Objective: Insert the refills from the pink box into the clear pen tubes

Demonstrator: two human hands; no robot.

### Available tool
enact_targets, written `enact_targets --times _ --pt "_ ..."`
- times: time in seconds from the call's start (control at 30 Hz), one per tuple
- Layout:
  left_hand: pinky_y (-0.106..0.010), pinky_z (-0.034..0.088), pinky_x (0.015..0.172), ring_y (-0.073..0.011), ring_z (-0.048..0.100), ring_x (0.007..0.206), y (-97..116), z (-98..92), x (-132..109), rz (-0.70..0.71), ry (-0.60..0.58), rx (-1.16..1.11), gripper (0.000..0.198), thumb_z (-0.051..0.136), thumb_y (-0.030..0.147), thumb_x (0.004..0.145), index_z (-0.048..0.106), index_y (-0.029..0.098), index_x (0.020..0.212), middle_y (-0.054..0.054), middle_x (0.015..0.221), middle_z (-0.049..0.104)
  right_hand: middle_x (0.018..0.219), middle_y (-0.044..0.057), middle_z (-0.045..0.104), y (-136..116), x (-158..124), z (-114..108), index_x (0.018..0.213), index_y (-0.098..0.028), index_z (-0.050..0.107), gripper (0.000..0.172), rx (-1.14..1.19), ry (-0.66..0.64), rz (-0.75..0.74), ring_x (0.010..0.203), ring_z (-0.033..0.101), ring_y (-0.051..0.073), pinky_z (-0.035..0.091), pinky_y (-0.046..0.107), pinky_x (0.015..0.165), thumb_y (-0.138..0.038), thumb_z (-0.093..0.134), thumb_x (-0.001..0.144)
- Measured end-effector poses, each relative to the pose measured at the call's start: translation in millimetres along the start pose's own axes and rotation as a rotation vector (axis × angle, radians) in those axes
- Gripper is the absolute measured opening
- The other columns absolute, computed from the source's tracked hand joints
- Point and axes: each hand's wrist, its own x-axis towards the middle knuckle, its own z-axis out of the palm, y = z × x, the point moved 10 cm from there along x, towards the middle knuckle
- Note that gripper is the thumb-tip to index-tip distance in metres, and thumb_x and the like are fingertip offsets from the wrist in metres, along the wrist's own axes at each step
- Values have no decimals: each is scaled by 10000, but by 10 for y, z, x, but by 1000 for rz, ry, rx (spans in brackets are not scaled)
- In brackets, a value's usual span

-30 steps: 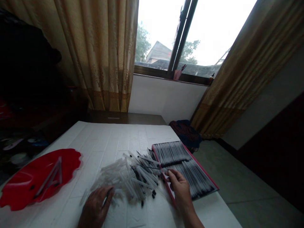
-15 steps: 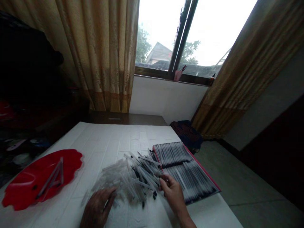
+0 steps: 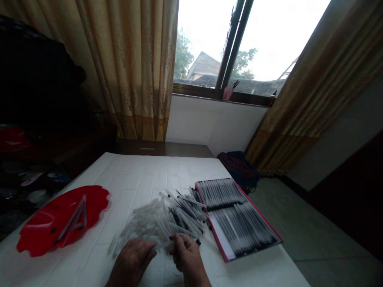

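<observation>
A heap of clear plastic tubes (image 3: pixel 143 221) lies on the white table. At its right side are loose clear pens with black ends (image 3: pixel 187 213). My left hand (image 3: pixel 133 259) is closed at the near edge of the clear tubes, fingers and thumb together; what they hold, if anything, is hidden. Close beside it, my right hand (image 3: pixel 187 253) pinches in front of the loose pens, and I cannot make out what is in its fingers. To the right lies a shallow red-edged box (image 3: pixel 223 243) holding two rows of similar pens (image 3: pixel 245 227), with a bare white strip at its near left.
A red scalloped plate (image 3: pixel 32 239) with a few clear sticks on it sits at the left of the white table (image 3: pixel 122 171). Dark cloth (image 3: pixel 239 165) lies beyond the right table edge. Cluttered dark shelving (image 3: pixel 32 179) stands at the left.
My right hand has moved left, away from the box and toward my left hand, uncovering the box's near left corner. My left hand stays by the tubes. The view has shifted slightly.
</observation>
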Motion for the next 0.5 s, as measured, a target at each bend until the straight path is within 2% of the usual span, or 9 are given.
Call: enact_targets --times 0.2,0.27,0.37,0.43,0.5 --pt "-234 537 666 -134 692 662 -32 128 -103 7 -53 -60 270 405 394 973 624 254 902 25 737 722 373 -52 528 -337 -64 -67 635 -147 632 628 -89 -12 -90 309 352 42 196 170 333 -742 733 461" --pt "-203 537 636 -120 692 656 -146 105 -101 -64 -81 -111 312 364 409 985 624 260 897 29 744 723 398 -65 510 -589 -73 -244 656 -148 654 566 -65 48 -168 352 384 53 238 170 358 -688 750 515" --pt "-170 534 599 -105 686 623 -283 34 -29 -131 -146 -173 333 365 427 981 631 267 861 40 709 712 457 -76 512 -1024 -77 -643 700 -163 669 467 -8 199 -302 397 416 59 296 166 387 -598 774 567" --pt "-178 540 609 -110 687 631 -322 -16 53 -126 -167 -163 309 410 438 963 641 270 848 40 711 714 495 -57 559 -1221 -44 -780 753 -165 672 446 -65 204 -344 412 462 77 327 172 393 -575 762 602" --pt "-200 552 658 -124 701 690 -371 -51 126 -125 -144 -115 288 447 460 942 659 274 882 31 766 732 526 -36 606 -1344 -10 -823 828 -173 660 437 -181 188 -399 441 528 116 380 196 415 -562 732 644"
